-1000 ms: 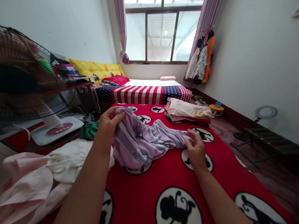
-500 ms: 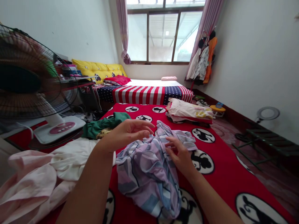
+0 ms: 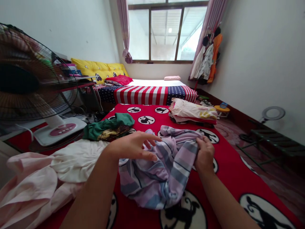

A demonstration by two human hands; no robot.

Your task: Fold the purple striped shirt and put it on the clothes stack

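Our cloth (image 3: 154, 178) runs in lilac, grey-blue and white stripes with thin black lines. Our rug (image 3: 228, 165) is red, printed with black monkeys in white circles. We also see a green garment (image 3: 107, 127) and a bedspread (image 3: 140, 95) of red and white stripes beside navy with white stars. Our cushion (image 3: 95, 70) is yellow, and our curtain (image 3: 122, 25) pink-striped.
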